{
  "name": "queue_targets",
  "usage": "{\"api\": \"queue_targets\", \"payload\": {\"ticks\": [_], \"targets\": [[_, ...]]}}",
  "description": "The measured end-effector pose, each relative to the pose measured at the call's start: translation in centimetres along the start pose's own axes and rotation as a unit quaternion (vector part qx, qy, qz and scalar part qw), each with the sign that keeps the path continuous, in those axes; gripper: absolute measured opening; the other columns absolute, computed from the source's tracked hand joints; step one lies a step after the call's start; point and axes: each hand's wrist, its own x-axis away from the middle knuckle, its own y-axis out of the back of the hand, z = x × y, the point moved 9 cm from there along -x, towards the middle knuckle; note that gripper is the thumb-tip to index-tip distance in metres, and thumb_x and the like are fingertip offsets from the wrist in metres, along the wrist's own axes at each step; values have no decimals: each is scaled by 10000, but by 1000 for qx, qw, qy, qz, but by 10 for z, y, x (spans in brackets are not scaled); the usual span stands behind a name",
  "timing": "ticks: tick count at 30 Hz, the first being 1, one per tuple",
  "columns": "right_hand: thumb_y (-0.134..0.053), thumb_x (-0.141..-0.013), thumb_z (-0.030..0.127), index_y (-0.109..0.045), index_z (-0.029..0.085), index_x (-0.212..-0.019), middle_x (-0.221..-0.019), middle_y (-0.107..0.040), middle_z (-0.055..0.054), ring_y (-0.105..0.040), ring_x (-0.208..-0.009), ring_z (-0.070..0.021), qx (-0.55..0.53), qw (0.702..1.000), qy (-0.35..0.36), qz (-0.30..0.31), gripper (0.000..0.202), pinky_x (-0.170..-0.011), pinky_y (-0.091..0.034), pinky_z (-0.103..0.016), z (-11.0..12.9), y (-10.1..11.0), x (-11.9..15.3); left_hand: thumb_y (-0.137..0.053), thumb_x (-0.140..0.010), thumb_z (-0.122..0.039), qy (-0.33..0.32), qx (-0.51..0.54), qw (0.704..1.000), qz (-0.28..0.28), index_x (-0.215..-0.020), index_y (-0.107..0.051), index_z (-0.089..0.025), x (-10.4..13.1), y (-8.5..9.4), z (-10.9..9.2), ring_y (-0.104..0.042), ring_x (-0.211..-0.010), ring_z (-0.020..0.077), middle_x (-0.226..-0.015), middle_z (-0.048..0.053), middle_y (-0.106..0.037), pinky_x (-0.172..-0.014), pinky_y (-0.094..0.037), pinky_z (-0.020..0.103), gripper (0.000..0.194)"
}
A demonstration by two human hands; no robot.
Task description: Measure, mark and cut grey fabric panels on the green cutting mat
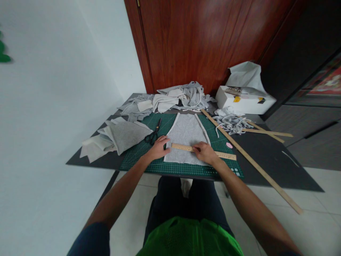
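Note:
A grey fabric panel (186,128) with pale rolled side edges lies flat on the green cutting mat (138,156). Across its lower part runs a short wooden ruler (225,155), its right end reaching past the cloth onto the mat. My right hand (204,152) is closed on the ruler near its middle, fingers pinched at its edge. At the panel's left edge, my left hand (157,148) rests with its fingers stretched out, just left of the ruler's end. Black-handled scissors (153,136) lie on the mat beyond my left hand.
Cut grey fabric pieces (130,135) are stacked at the left. Heaped cloth (183,97) lines the back edge. A long wooden ruler (253,161) slants across the right side and overhangs the front edge. Fabric strips (233,121) and a white box (245,101) sit at the back right.

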Motion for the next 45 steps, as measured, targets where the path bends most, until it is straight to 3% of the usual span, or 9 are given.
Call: {"api": "queue_targets", "payload": {"ticks": [4,9,13,18,24,29,36,42,45], "targets": [[-547,-999,212,-799,171,-1019,-930,-699,-95,-663,-909,-213,-25,1000,17,-8,256,-913,-524,-324,-1,0,7,-726,-843,-230,-28,7,998,53,-1324,-700,-185,15,6,-2,-376,-1545,307,-1593,139,-504,-1286,-332,490,484],[-593,-972,206,-779,156,-1134,-1024,-687,-111,-657,-954,-218,-47,998,33,-13,251,-969,-530,-359,4,-2,12,-704,-811,-151,-47,15,995,87,-1201,-751,-212,22,14,-3,-419,-1522,282,-1575,106,-538,-1271,-349,478,397],[-650,-930,182,-753,164,-1241,-1132,-673,-118,-660,-994,-213,-80,994,68,3,328,-1004,-531,-366,22,-5,17,-723,-787,-139,-48,25,994,99,-1152,-751,-202,25,16,-2,-436,-1514,279,-1573,117,-537,-1259,-362,456,371],[-625,-935,132,-774,178,-1193,-1109,-683,-114,-656,-1024,-223,-92,988,123,31,301,-1010,-522,-376,47,-13,23,-726,-798,-143,-45,33,992,112,-1141,-728,-191,28,16,-1,-445,-1514,274,-1578,141,-526,-1243,-381,436,346],[-639,-960,235,-741,211,-1281,-1230,-661,-141,-568,-1102,-296,-13,995,100,9,338,-982,-476,-476,44,-18,32,-708,-775,-114,-36,44,992,116,-1137,-718,-190,30,15,1,-428,-1529,278,-1604,145,-495,-1252,-366,448,370],[-608,-976,212,-693,227,-1377,-1219,-643,-138,-532,-1103,-294,-20,994,107,-3,411,-962,-450,-462,45,-19,40,-705,-765,-82,-37,40,992,113,-1128,-726,-190,29,15,1,-427,-1527,267,-1605,131,-495,-1250,-371,420,379],[-579,-987,172,-743,227,-1277,-1168,-662,-131,-537,-1062,-289,-37,992,120,13,338,-907,-453,-442,59,-20,43,-661,-755,-67,-35,46,991,120,-1131,-722,-185,30,16,2,-413,-1529,265,-1610,120,-483,-1248,-375,430,399],[-581,-994,186,-743,195,-1270,-1178,-666,-136,-548,-1064,-281,-54,992,116,7,320,-975,-467,-471,55,-22,40,-652,-779,-110,-56,33,997,37,-1019,-744,-198,25,32,-31,-473,-1420,278,-1451,87,-621,-1228,-372,450,272],[-599,-991,199,-746,194,-1271,-1171,-673,-130,-556,-1071,-280,-56,992,114,2,316,-989,-474,-468,52,-22,39,-704,-813,-210,-106,58,990,76,-977,-752,-219,22,19,-64,-585,-1225,258,-1193,62,-725,-1148,-431,416,171]]}}
